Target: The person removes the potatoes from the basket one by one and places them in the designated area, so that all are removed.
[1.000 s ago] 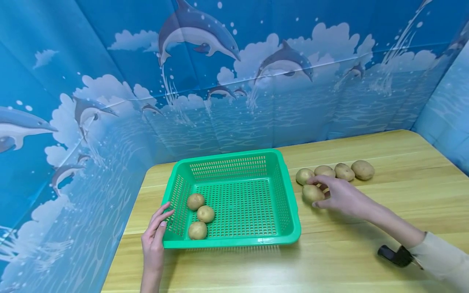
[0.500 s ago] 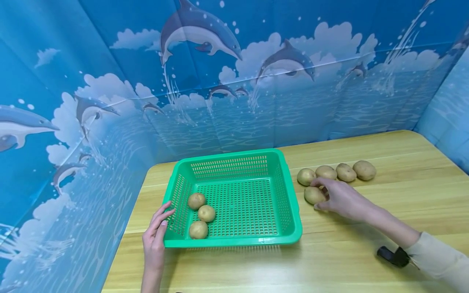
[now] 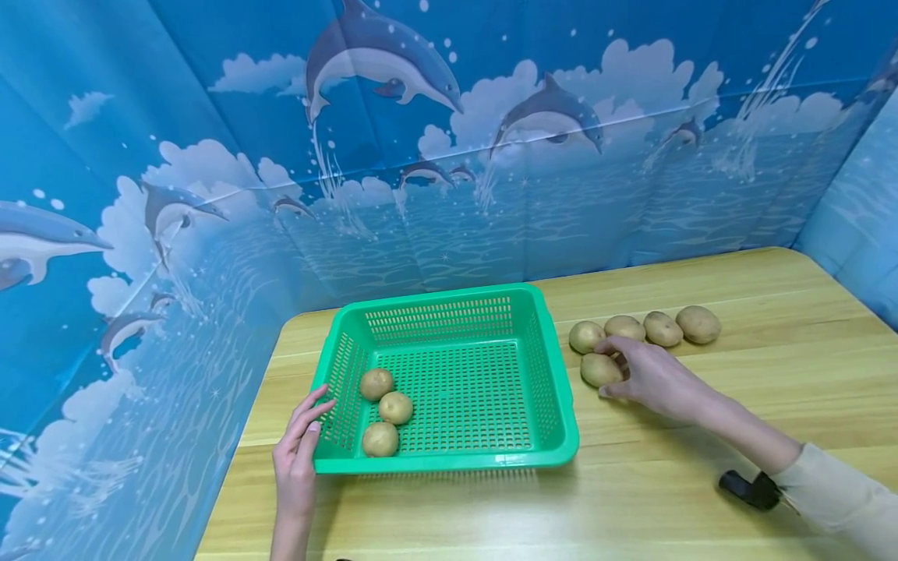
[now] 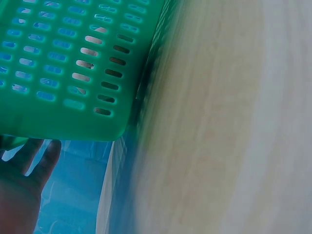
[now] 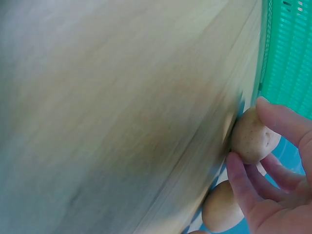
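My right hand (image 3: 651, 375) pinches a potato (image 3: 598, 370) between thumb and fingertips, low over the table in front of a row of other potatoes. In the right wrist view the thumb lies on one side of this potato (image 5: 251, 139) and the fingers on the other. My left hand (image 3: 298, 452) rests at the near left corner of a green perforated plastic basket (image 3: 449, 465), its fairly straight fingers touching the left rim. The left wrist view shows two fingers (image 4: 46, 158) at the basket's outer corner. Three potatoes (image 3: 380, 440) lie inside, along the basket's left side.
Several potatoes (image 3: 662, 329) stand in a row on the wooden table (image 3: 701, 436), right of the basket. A blue dolphin-print curtain (image 3: 449, 156) hangs behind and at the sides. A black strap-on device (image 3: 751, 489) sits at my right wrist.
The right hand stays on the same potato, with only a slight shift. The left hand, the basket and the other potatoes hold their places; the whole view shifts a little.
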A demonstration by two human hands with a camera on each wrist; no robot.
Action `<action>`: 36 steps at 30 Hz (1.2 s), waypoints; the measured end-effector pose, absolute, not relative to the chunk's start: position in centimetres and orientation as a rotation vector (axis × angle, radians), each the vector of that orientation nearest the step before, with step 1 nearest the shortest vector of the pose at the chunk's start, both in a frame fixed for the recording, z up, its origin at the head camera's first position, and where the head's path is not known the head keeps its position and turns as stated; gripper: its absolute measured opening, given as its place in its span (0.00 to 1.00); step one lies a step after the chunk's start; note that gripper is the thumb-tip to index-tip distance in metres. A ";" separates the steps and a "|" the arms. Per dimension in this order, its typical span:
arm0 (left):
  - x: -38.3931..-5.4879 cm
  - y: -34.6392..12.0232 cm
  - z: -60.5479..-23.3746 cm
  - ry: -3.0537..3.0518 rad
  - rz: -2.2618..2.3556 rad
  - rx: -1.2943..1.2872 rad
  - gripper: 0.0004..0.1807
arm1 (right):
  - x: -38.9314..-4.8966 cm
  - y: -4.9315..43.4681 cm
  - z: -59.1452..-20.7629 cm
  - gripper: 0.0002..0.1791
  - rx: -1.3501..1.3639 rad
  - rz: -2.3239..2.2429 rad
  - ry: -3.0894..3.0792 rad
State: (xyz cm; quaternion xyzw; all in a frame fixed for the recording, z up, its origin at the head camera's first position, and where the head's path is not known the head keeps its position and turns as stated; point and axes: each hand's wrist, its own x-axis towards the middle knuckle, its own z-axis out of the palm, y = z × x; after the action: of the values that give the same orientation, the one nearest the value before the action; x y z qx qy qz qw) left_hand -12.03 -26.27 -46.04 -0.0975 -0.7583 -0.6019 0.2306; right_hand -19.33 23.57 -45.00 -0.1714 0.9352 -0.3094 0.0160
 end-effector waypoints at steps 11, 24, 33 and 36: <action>-12.1 -26.3 -46.0 -2.085 -1.652 -0.271 0.17 | -18.9 23.9 -44.2 0.35 -0.509 -1.017 2.838; -12.0 -26.0 -45.6 -2.077 -1.650 -0.268 0.17 | -18.1 23.6 -42.9 0.24 -0.648 -1.087 2.903; -12.1 -26.2 -45.8 -2.084 -1.664 -0.264 0.17 | -18.0 22.3 -41.8 0.18 -0.847 -1.178 2.949; -12.0 -26.2 -45.8 -2.091 -1.651 -0.263 0.17 | -17.8 21.8 -41.3 0.19 -0.841 -1.215 2.938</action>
State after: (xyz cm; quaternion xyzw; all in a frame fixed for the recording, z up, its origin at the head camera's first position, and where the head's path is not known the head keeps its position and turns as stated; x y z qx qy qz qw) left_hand -12.03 -26.19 -45.81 -0.0958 -0.7601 -0.6002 0.2301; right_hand -17.82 21.77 -41.26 -0.2550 0.8910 -0.3684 -0.0734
